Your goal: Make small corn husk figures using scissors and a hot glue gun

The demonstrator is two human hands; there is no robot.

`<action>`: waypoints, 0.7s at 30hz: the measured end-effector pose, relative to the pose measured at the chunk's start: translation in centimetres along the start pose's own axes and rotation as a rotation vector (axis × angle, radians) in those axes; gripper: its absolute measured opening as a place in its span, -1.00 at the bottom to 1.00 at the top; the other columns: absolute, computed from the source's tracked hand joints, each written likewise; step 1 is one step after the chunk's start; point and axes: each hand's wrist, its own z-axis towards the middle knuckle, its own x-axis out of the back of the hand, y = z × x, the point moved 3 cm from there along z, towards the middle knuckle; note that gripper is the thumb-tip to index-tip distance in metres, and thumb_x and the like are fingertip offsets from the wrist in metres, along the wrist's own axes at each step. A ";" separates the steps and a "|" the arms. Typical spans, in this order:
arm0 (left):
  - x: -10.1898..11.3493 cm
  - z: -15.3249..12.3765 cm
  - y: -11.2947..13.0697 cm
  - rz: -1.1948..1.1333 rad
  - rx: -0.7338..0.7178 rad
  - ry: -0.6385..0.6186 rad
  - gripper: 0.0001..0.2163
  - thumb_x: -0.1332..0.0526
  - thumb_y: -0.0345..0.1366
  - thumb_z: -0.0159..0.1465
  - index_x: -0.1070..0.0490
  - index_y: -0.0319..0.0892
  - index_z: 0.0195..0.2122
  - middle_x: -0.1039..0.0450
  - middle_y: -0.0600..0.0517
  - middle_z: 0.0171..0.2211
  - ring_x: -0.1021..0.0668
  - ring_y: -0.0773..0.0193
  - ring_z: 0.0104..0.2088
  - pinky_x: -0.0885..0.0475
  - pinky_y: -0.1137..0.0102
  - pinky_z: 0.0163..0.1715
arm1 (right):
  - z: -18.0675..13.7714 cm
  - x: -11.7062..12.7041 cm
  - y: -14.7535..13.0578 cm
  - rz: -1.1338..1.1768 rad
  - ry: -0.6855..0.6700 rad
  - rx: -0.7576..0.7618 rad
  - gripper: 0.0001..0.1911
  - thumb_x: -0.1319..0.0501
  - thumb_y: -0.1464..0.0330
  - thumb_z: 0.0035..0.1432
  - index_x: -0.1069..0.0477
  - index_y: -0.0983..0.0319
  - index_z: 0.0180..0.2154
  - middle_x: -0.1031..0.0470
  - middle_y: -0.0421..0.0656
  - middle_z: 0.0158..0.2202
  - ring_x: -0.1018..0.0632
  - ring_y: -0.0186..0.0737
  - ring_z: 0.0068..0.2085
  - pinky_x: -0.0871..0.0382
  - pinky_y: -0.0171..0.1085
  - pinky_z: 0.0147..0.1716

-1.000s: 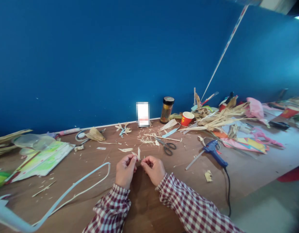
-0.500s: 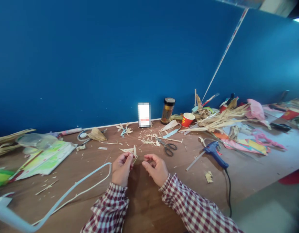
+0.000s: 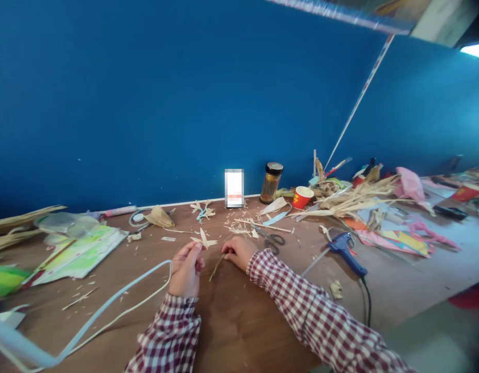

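Pinched in the fingertips of my left hand is a pale flower of pointed petals, seemingly cut from corn husk. To its right, the fingers of my right hand close on a small bunch of thin greenish strands, whose ends hang toward me over the brown table. The hands are a short gap apart. Black-handled scissors lie just beyond my right hand, partly behind it. Pale shavings and a thin stick are scattered in front of both hands.
A blue glue gun with its cord lies at right. A red paper cup and dark-lidded jar stand near the blue wall. Dried husks heap beyond them. A pale blue curved arm rises at left, near a painted sheet.
My right hand has moved slightly left and turned downward, and the thin strands now hang from its fingers. My left hand has shifted a little left, with the flower showing more fully. The camera view tilted slightly.
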 end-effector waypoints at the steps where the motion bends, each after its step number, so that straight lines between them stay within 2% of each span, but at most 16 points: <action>1: 0.0 0.0 0.0 0.006 0.001 0.000 -0.74 -0.35 -0.25 -0.16 -0.38 -0.25 -0.48 -0.37 0.13 -0.57 -0.25 0.56 -0.72 -0.11 0.59 -0.76 | 0.0 -0.1 -0.2 -0.015 -0.001 0.005 -0.91 -0.26 0.41 -0.10 -0.48 0.19 -0.42 -0.38 -0.25 -0.48 -0.37 -0.35 -0.44 -0.15 -0.37 -0.45; 6: 0.0 -0.1 -0.2 0.020 0.009 -0.008 -0.76 -0.34 -0.25 -0.14 -0.38 -0.24 -0.48 -0.38 0.13 -0.57 -0.26 0.56 -0.72 -0.12 0.60 -0.76 | -0.2 0.2 -0.4 -0.038 -0.014 0.028 -0.99 -0.25 0.42 -0.08 -0.44 0.21 -0.49 -0.37 -0.22 -0.41 -0.38 -0.35 -0.41 -0.16 -0.37 -0.43; 10: 0.2 0.0 -0.5 0.032 0.027 0.016 -0.76 -0.34 -0.26 -0.14 -0.40 -0.23 -0.45 -0.41 0.12 -0.56 -0.27 0.57 -0.72 -0.13 0.63 -0.76 | -1.0 1.6 0.3 -0.001 0.027 0.056 -0.91 -0.17 0.50 -0.05 -0.40 0.21 -0.46 -0.38 -0.24 -0.51 -0.37 -0.35 -0.46 -0.19 -0.37 -0.43; 16: 0.2 0.1 -1.2 0.161 0.078 0.043 -0.70 -0.33 -0.22 -0.15 -0.41 -0.25 -0.40 -0.45 0.07 -0.54 -0.31 0.53 -0.72 -0.17 0.59 -0.76 | -3.4 4.6 1.2 0.356 0.004 0.030 -0.93 -0.12 0.45 -0.03 -0.37 0.25 -0.45 -0.37 -0.25 -0.54 -0.37 -0.38 -0.52 -0.24 -0.40 -0.50; 21: 0.0 0.1 -2.4 0.327 0.011 -0.022 -0.73 -0.31 -0.19 -0.11 -0.42 -0.27 -0.44 -0.42 0.10 -0.59 -0.29 0.53 -0.74 -0.15 0.58 -0.76 | -4.0 5.0 0.4 0.563 -0.064 0.038 -0.93 -0.10 0.42 -0.01 -0.35 0.25 -0.42 -0.37 -0.25 -0.51 -0.37 -0.39 -0.50 -0.24 -0.41 -0.50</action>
